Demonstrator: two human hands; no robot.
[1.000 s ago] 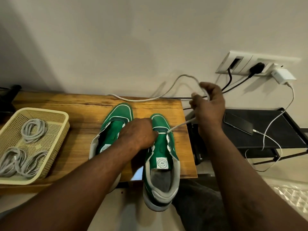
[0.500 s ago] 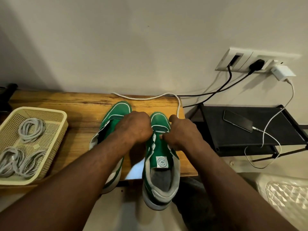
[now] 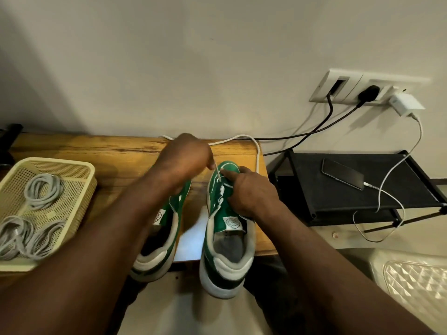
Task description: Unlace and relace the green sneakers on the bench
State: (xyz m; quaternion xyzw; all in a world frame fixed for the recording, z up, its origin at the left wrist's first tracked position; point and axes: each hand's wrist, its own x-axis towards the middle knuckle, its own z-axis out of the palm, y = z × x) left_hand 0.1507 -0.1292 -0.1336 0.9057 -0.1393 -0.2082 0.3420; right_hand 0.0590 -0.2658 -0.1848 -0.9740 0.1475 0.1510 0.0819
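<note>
**Q:** What lies around the shoes?

**A:** On the left of the wooden bench sits a pale yellow perforated plastic basket holding grey coiled cords. To the right, apart from the bench, is a black shelf with a dark phone lying flat on it. The phone is cabled to a white charger in the wall socket.

**Q:** Is anything blocking the view?

**A:** The left forearm crosses the left sneaker and hides its front half.

**Q:** How do the sneakers look?

**A:** They are green with white trim, grey padded collars and round labels on the tongues. They stand side by side at the right end of the bench, toes toward the wall and heels hanging over the near edge. The right sneaker has open eyelets. A white lace trails along the far edge of the bench and curves round its right corner.

**Q:** And the hands?

**A:** The left hand pinches the lace end just above the toe of the right sneaker. The right hand holds that sneaker, with the forefinger straight along the upper and the other fingers curled over its right side.
</note>
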